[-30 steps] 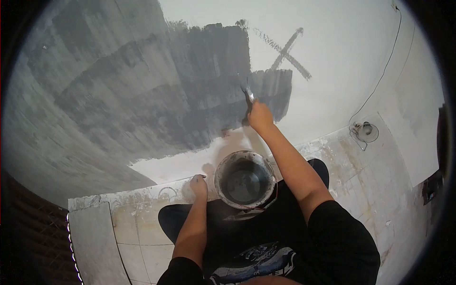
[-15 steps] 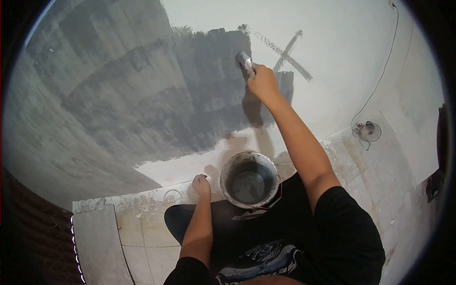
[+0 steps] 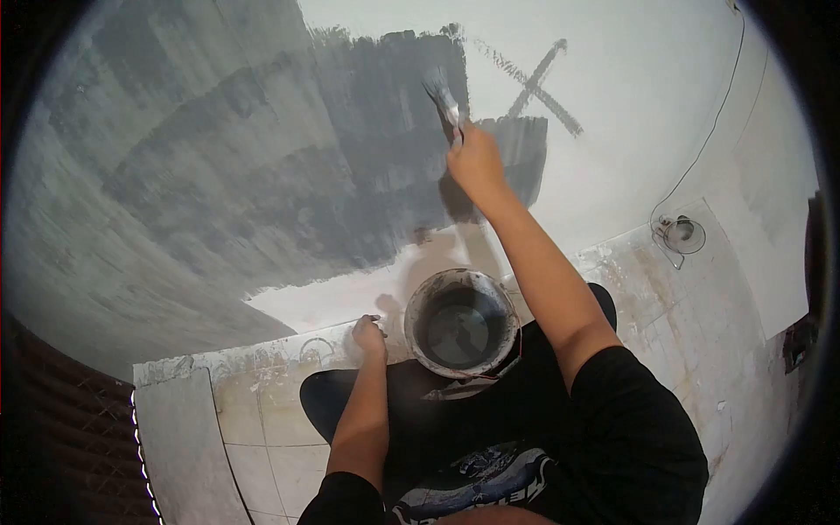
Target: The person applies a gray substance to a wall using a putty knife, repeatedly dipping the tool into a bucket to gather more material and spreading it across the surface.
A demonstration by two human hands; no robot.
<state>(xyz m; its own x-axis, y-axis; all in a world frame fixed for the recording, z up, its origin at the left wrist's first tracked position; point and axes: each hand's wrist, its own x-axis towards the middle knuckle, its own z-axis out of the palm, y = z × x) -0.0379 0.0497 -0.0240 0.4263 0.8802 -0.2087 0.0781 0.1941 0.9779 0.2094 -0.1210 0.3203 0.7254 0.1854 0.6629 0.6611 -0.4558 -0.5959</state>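
My right hand (image 3: 475,159) grips a paintbrush (image 3: 444,98), its bristles against the dark grey paint (image 3: 385,114) on the wall, left of the patch's upper right edge. Between my legs stands a round bucket (image 3: 416,325) with grey paint inside and a thin wire handle. My left hand (image 3: 369,334) is left of the bucket near the foot of the wall, its fingers curled; whether something small is in them is too small to tell.
A grey X (image 3: 532,86) is painted on the white wall at the upper right. A wire-framed round object (image 3: 683,235) with a cord stands on the floor at right. A flat grey board (image 3: 182,442) lies lower left, beside a dark ribbed shutter (image 3: 79,429).
The brush has shifted slightly left and its bristles now show fanned on the wall. My right hand has moved a little to the left. The left fingers have moved slightly.
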